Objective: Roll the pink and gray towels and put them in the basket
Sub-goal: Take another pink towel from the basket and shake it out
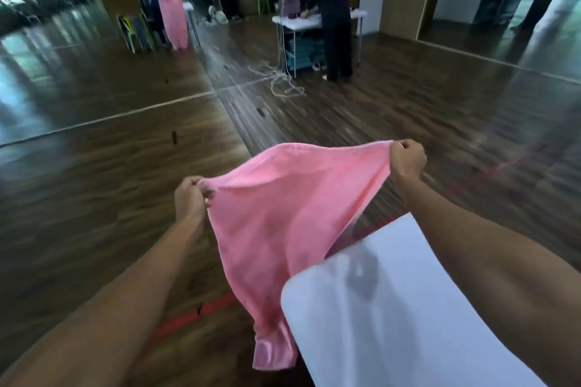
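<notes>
Centre of frame: we note the pink towel [283,214] held up in the air, spread between both hands. The left hand [191,198] pinches one top corner at centre left and the right hand [407,159] pinches the other, higher, at centre right. The hands are well apart. The towel sags between them and hangs down past the rounded corner of the white surface [424,324] at lower right. Dark wooden floor [94,198] lies beneath. At upper centre a person [333,16] stands at a far table.
</notes>
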Motion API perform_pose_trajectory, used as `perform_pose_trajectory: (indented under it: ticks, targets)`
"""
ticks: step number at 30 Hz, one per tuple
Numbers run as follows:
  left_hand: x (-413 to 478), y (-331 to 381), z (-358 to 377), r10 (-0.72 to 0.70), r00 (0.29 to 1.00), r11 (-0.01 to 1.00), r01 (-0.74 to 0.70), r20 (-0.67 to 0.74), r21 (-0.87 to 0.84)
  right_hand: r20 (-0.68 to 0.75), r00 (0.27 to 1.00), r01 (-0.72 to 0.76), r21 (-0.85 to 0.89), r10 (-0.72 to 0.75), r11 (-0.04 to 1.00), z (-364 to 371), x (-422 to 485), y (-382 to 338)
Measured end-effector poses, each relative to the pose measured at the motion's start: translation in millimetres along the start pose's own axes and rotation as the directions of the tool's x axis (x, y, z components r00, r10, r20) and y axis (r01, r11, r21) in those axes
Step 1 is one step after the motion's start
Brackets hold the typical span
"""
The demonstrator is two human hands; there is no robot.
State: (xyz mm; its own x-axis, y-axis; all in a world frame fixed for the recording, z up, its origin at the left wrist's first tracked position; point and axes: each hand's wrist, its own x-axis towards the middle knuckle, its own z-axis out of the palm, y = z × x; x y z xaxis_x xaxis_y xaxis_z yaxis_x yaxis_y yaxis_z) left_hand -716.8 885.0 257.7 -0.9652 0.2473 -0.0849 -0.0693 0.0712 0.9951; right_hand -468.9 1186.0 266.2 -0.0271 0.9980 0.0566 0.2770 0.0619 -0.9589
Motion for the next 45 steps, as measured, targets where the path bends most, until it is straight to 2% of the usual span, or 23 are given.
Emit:
perform_pose_trajectory:
  ticks: [4, 7, 9, 12, 14, 17, 18, 20, 24, 26, 28, 30, 32, 33, 34, 36, 38, 40, 41, 43, 45]
  targets:
    - [-36, -96, 12, -0.155, 0.986, 0.981, 0.161, -0.068, 0.107, -0.119, 0.979, -0.177, -0.089, 0.166, 0.98, -52, 27, 118]
    - [-71, -155, 9, -0.302, 0.946, 0.93, 0.319, -0.115, 0.183, -0.159, 0.957, -0.271, -0.175, 0.244, 0.947, -99, 30, 192]
    - [-101, -186, 11, -0.387, 0.92, 0.875, 0.388, -0.066, 0.291, -0.16, 0.953, -0.292, -0.25, 0.258, 0.923, -132, 21, 225]
    - [-143, -219, 23, -0.405, 0.909, 0.852, 0.336, 0.099, 0.403, -0.143, 0.955, -0.294, -0.355, 0.259, 0.887, -177, 10, 265]
    - [-168, -228, 33, -0.459, 0.858, 0.826, 0.316, 0.232, 0.467, -0.143, 0.955, -0.297, -0.41, 0.26, 0.862, -203, 7, 284]
    - [-199, -230, 47, -0.569, 0.721, 0.717, 0.2, 0.395, 0.668, -0.14, 0.945, -0.326, -0.499, 0.297, 0.803, -233, 5, 305]
    - [-207, -234, 50, -0.569, 0.696, 0.698, 0.126, 0.439, 0.705, -0.134, 0.94, -0.335, -0.538, 0.314, 0.774, -241, 4, 314]
    - [-224, -244, 56, -0.524, 0.67, 0.627, -0.116, 0.527, 0.77, -0.093, 0.94, -0.315, -0.613, 0.33, 0.724, -252, 0, 325]
    - [-255, -256, 62, -0.447, 0.743, 0.436, -0.306, 0.498, 0.846, 0.091, 0.97, -0.092, -0.72, 0.224, 0.688, -251, -16, 334]
    - [-265, -262, 66, -0.418, 0.74, 0.313, -0.426, 0.526, 0.849, 0.094, 0.968, -0.092, -0.729, 0.233, 0.678, -249, -19, 341]
    - [-271, -266, 70, -0.374, 0.768, 0.201, -0.48, 0.52, 0.854, 0.08, 0.96, -0.113, -0.763, 0.267, 0.637, -249, -17, 351]
    - [-274, -272, 71, -0.255, 0.798, 0.086, -0.545, 0.547, 0.834, 0.103, 0.956, -0.078, -0.816, 0.276, 0.573, -249, -14, 357]
    - [-277, -281, 73, -0.141, 0.769, -0.136, -0.639, 0.624, 0.757, 0.139, 0.971, 0.041, -0.896, 0.192, 0.443, -249, -9, 357]
    - [-277, -284, 74, -0.119, 0.756, -0.219, -0.653, 0.644, 0.725, 0.175, 0.976, 0.109, -0.907, 0.127, 0.406, -249, -5, 357]
    - [-275, -285, 76, -0.112, 0.741, -0.247, -0.666, 0.662, 0.704, 0.23, 0.971, 0.186, -0.897, 0.065, 0.402, -246, -1, 353]
    - [-268, -285, 78, -0.142, 0.677, -0.216, -0.734, 0.723, 0.645, 0.412, 0.911, 0.379, -0.841, 0.003, 0.385, -234, 8, 350]
    - [-258, -289, 79, -0.217, 0.612, -0.054, -0.785, 0.76, 0.617, 0.521, 0.852, 0.471, -0.802, 0.044, 0.368, -221, 13, 348]
    - [-250, -295, 79, -0.342, 0.574, 0.131, -0.755, 0.744, 0.643, 0.502, 0.855, 0.415, -0.815, 0.133, 0.405, -207, 13, 341]
    - [-247, -300, 81, -0.379, 0.577, 0.186, -0.719, 0.724, 0.67, 0.46, 0.869, 0.36, -0.84, 0.182, 0.406, -200, 13, 337]
    - [-249, -307, 82, -0.358, 0.599, 0.251, -0.677, 0.716, 0.692, 0.392, 0.88, 0.267, -0.876, 0.268, 0.402, -184, 11, 328]
    - [-256, -316, 83, -0.25, 0.645, 0.312, -0.652, 0.722, 0.691, 0.342, 0.872, 0.172, -0.884, 0.349, 0.435, -168, 5, 330]
